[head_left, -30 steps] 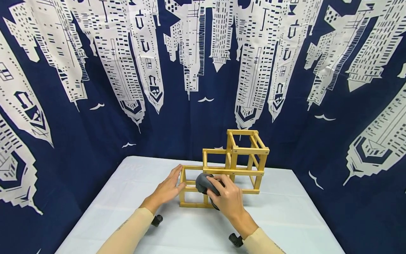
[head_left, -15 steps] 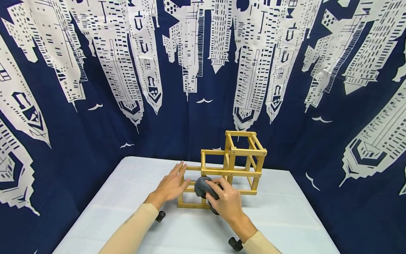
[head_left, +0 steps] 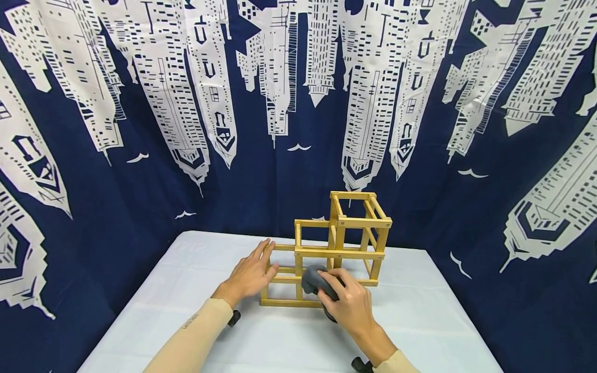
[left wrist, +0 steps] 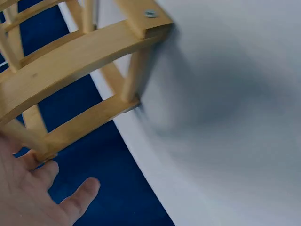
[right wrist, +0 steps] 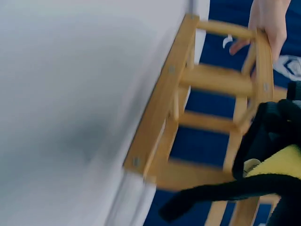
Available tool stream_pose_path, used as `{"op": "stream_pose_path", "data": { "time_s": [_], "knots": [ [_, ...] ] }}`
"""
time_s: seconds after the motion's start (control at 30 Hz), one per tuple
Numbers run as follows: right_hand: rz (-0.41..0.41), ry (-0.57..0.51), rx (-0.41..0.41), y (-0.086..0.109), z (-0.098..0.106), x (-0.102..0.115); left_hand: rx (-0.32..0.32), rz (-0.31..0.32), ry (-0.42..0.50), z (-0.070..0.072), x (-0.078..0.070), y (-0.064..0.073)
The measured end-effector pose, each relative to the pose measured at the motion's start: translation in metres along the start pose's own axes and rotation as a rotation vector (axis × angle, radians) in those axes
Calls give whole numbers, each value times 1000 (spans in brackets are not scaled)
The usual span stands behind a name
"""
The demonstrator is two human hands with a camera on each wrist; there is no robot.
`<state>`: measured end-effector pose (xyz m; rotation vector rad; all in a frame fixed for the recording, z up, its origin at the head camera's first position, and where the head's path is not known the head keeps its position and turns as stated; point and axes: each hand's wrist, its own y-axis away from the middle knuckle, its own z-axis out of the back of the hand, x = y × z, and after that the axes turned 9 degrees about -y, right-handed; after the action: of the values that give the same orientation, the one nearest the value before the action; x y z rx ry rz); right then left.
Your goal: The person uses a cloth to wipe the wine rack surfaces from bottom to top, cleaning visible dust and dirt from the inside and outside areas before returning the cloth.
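Note:
A stepped rack of light wooden bars (head_left: 342,254) stands on the table. My left hand (head_left: 247,277) rests at its low left end, fingers extended over the top corner; the left wrist view shows those fingers (left wrist: 77,200) beside the frame's end. With my right hand (head_left: 350,303) I grip a rounded dark grey object (head_left: 313,280) in front of the rack's lower middle. In the right wrist view this object has black fuzzy edges, a yellow patch (right wrist: 280,162) and a strap-like black strip (right wrist: 225,188). Its exact kind is unclear, and my right fingers are hidden there.
The white-covered table (head_left: 420,316) reaches back to a navy curtain (head_left: 261,181) with a white skyline print. Small black pieces (head_left: 235,317) sit under both wrists. At the right, the rack rises to its tallest section (head_left: 364,223).
My right hand first shifts slightly toward me, then moves right along the rack with the dark grey object. The left hand slides slightly over the rack's corner, then stays there.

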<state>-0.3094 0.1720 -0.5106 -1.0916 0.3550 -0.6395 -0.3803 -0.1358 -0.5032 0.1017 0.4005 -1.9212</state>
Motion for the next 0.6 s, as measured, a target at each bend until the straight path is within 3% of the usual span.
{"op": "stream_pose_path", "data": {
  "time_s": [0.2, 0.4, 0.6],
  "knots": [
    [50, 36, -120, -2, 30, -23, 51, 26, 28, 8, -8, -6],
    [63, 95, -46, -3, 37, -33, 6, 39, -4, -1, -12, -7],
    [5, 117, -4, -1, 33, -35, -27, 10, -32, -1, -14, -7]
  ]
}}
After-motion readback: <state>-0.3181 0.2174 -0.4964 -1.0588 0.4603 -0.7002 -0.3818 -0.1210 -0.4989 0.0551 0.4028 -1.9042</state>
